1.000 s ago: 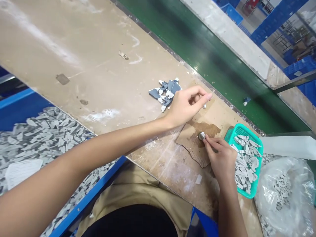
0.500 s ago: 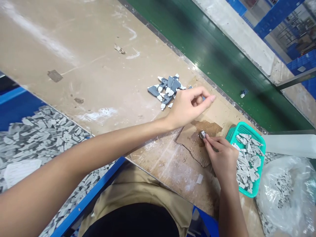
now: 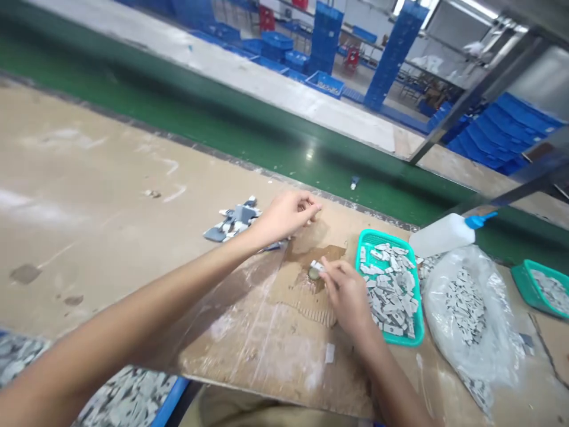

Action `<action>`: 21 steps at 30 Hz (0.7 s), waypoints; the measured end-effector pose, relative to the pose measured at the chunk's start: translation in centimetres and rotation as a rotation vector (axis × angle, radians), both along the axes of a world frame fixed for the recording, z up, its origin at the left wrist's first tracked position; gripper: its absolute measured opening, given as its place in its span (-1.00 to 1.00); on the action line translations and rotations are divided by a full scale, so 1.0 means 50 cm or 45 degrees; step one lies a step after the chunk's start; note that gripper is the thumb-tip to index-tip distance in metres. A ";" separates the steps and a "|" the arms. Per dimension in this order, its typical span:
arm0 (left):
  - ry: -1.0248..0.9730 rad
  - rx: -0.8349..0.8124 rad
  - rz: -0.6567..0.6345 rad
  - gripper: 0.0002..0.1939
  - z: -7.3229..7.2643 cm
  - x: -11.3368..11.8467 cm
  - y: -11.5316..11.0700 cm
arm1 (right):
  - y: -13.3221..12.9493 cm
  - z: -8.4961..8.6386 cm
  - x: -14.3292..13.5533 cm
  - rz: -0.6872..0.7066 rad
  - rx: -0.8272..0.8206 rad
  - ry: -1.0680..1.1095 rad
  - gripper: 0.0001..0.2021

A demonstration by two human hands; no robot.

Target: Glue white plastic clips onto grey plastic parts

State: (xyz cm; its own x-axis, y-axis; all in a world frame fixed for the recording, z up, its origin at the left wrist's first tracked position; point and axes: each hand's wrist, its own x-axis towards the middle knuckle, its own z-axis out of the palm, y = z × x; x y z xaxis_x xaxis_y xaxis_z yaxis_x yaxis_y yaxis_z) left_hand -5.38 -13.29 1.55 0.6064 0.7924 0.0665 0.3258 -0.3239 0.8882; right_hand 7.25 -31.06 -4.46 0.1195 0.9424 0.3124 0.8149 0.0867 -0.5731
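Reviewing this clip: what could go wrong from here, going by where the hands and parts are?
1. The small pale piece is pinched in the fingertips of the right hand, at a small round dish, so it could slip.
2. The right hand is close beside the teal basket of loose parts; a sideways move might bump it.
3. The left hand is beside the dark-and-white pile and might scatter it.

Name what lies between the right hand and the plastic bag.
In the head view, the green basket holding grey pieces lies between the right hand and the bag.
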 end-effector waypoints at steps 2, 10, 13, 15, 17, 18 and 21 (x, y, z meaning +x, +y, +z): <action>0.203 0.193 0.043 -0.83 0.002 0.062 0.044 | 0.003 -0.006 -0.002 -0.002 -0.029 0.010 -0.70; 0.556 0.275 0.230 -0.61 -0.066 0.325 0.200 | -0.001 0.018 -0.012 -0.009 -0.167 0.093 -0.73; 0.531 0.250 0.297 -0.48 -0.077 0.372 0.225 | -0.002 0.030 -0.013 0.000 -0.219 0.048 -0.72; 0.480 0.229 0.341 -0.48 -0.081 0.385 0.236 | -0.001 0.030 -0.014 0.004 -0.240 0.016 -0.72; 0.403 0.182 0.377 -0.62 -0.082 0.386 0.246 | 0.002 0.025 -0.015 -0.005 -0.237 -0.002 -0.73; 0.356 0.143 0.394 -0.70 -0.081 0.382 0.250 | 0.004 0.022 -0.015 -0.014 -0.221 -0.008 -0.74; 0.175 -0.037 0.422 -0.82 -0.071 0.360 0.252 | 0.007 0.014 -0.017 -0.068 -0.141 -0.024 -0.77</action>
